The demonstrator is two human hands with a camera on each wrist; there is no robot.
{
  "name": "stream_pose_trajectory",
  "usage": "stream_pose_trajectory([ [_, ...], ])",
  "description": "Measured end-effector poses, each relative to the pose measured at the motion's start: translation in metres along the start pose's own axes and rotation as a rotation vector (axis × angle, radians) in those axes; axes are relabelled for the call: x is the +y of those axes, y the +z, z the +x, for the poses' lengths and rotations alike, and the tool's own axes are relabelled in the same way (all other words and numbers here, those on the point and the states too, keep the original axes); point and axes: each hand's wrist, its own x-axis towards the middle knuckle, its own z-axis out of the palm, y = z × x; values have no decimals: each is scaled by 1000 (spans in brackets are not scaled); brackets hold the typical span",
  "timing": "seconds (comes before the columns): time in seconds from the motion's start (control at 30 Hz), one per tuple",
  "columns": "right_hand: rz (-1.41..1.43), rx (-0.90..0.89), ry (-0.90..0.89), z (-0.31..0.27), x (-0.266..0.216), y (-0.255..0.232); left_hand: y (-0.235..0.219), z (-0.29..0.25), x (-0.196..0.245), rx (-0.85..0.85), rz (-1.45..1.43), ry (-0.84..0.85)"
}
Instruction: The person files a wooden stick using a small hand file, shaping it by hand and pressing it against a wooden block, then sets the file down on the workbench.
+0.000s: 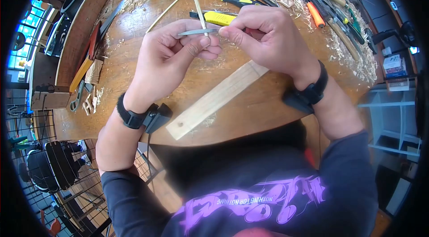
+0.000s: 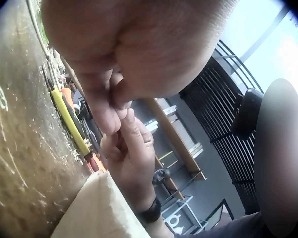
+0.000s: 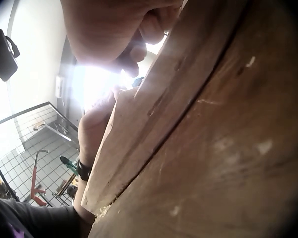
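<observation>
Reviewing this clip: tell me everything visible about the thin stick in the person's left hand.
The thin stick is pale, slender and nearly straight, and looks like bare wood. The left hand pinches it near its lower end, with the thumb against it, and the rest slants up the head view, pointing away from the person. A grey pointed blade, held in the right hand, crosses it just beyond the thumb; whether blade and wood actually touch is hard to tell.

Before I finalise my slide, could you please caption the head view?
Left hand pinches a thin wooden stick; right hand holds a pointed metal tool across it.
</observation>
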Motion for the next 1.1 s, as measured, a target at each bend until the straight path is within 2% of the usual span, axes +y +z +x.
stream_pose_trajectory([
  [0.2,-46,17,29,-1,3,-4,-6,0,-1,-3,13,-20],
  [0.3,-15,-26,-22,0,2,0,-1,1,1,-43,25,-15],
  [0.37,-34,-24,-15,-1,4,-6,-5,0,2,10,19,-13],
  [0.6,-3,-41,-27,0,3,-3,-5,1,5,-1,63,11],
  [0.7,-51,-38,23,0,1,-7,-9,1,2,36,111,-9],
  [0.8,-19,-30,-22,0,1,0,-2,2,1,24,70,26],
  [0.9,-25,-22,-16,0,2,-3,-7,1,3,65,77,-16],
  [0.97,-9,-26,73,-2,-1,-4,-6,1,5,88,54,-32],
  [1.1,-40,-18,-10,0,-4,0,-3,2,6,102,-2,-20],
])
